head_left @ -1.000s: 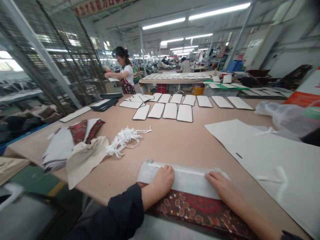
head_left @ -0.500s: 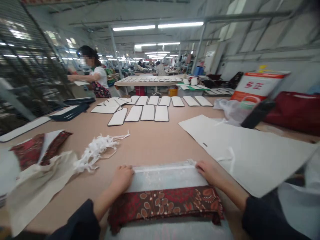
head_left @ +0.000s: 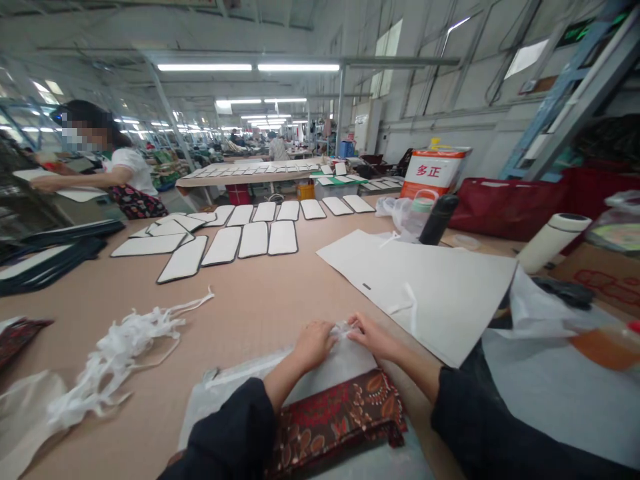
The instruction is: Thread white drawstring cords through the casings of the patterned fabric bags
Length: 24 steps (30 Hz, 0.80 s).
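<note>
A pale, thin fabric piece point(head_left: 310, 381) lies at the table's near edge, a white strip running along its far edge. Across it is a folded red-brown fabric band point(head_left: 330, 417) with a leaf and flower pattern. My left hand point(head_left: 315, 343) pinches the fabric's far edge close to its right corner. Just beside it, my right hand point(head_left: 369, 333) is closed on the same corner, fingertips nearly meeting the left ones. Bunched whitish material shows between the fingers. My left forearm crosses over the fabric and hides part of it.
White dark-edged panels point(head_left: 253, 240) lie in rows farther back. A heap of white ties point(head_left: 133, 353) is at left, a large off-white sheet point(head_left: 440, 287) at right. A black bottle point(head_left: 439, 220), cream flask point(head_left: 553, 241) and tin point(head_left: 433, 172) stand right. A person point(head_left: 125, 170) holds panels.
My left hand has moved right along the far edge, from the left corner to beside my right hand. The fabric now lies slanted. The camera has turned right.
</note>
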Tool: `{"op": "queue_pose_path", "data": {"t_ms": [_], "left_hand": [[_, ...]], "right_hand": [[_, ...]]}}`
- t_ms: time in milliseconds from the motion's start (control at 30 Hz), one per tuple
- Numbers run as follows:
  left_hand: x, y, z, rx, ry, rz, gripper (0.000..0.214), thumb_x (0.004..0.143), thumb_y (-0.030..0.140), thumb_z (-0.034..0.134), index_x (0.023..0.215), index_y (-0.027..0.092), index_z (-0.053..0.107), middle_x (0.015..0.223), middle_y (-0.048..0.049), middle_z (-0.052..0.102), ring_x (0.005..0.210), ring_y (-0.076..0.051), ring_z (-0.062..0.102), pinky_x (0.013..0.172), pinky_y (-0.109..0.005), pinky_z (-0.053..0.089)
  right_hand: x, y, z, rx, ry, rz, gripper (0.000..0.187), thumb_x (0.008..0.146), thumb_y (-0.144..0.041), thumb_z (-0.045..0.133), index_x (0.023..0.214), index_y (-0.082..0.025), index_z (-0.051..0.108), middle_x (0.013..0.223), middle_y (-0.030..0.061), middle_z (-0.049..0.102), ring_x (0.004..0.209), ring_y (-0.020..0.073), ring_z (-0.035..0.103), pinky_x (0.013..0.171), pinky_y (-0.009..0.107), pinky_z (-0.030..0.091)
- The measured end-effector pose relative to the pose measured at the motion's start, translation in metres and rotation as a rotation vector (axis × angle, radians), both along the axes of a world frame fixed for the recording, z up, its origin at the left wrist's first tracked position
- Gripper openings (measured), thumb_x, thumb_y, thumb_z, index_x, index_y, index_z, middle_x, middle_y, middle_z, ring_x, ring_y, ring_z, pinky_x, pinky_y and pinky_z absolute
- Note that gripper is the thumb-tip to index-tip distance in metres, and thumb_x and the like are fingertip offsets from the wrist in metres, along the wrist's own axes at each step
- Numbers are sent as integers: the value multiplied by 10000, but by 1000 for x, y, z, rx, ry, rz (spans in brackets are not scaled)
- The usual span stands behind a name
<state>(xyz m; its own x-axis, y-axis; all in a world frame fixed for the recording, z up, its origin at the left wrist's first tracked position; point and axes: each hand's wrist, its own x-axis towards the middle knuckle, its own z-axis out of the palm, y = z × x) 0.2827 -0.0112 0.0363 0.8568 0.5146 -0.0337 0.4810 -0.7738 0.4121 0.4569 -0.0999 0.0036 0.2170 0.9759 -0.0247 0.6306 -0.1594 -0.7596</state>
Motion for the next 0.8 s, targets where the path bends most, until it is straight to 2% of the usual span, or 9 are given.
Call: {"op": "queue_pose_path", "data": {"t_ms": [100,233,300,400,567,667,800], "left_hand": [[19,1,-16,-74,-64,119,332,782,297,541,1095,188,558,1027,-48,615,959,-190,529,837,-282,375],[27,-3,-25,-153,-45,228,195,798,322,521,894,194,632,858,-18,647,815,-162,565,725,-252,384],[27,-7,-26,-92,-32,203,169,809,302,510,827,193,637,831,-15,639,803,-157,559,721,-250,375],[28,-14,-26,93,-2,125,177,838,268,477,816,183,630,856,-35,610,843,-170,537,746,-266,369],[27,-22,-31,346,49,-7,214,892,205,379,928,184,589,908,-59,560,861,-193,502,750,-309,390],[27,-24,-32,401,81,-76,228,893,163,369,1037,172,545,962,-75,543,876,-201,490,756,-329,404],[26,-24,-31,420,114,-117,249,888,141,365,1089,134,512,998,-99,528,904,-220,477,765,-350,410]], "right_hand": [[-3,10,-8,108,200,-46,308,661,-68,492,942,-181,438,708,-30,540,703,133,531,665,247,400],[-2,14,-24,165,296,-83,305,667,-61,474,944,-185,445,716,-31,552,705,129,541,669,247,408],[-1,12,-32,170,225,-113,286,680,-78,491,941,-191,459,764,-18,565,735,134,544,690,256,414],[-1,10,-37,184,-17,-143,266,684,-95,530,932,-186,490,866,22,564,818,155,526,753,279,411],[-3,8,-26,158,-363,-64,50,751,-151,528,790,-177,545,899,59,557,903,186,490,808,294,382],[-1,13,-17,65,-398,-30,118,796,-185,484,721,-165,573,837,61,587,847,174,506,780,279,377],[3,22,-10,-64,-299,-37,197,800,-244,469,687,-151,600,738,48,624,694,144,523,630,240,367]]}}
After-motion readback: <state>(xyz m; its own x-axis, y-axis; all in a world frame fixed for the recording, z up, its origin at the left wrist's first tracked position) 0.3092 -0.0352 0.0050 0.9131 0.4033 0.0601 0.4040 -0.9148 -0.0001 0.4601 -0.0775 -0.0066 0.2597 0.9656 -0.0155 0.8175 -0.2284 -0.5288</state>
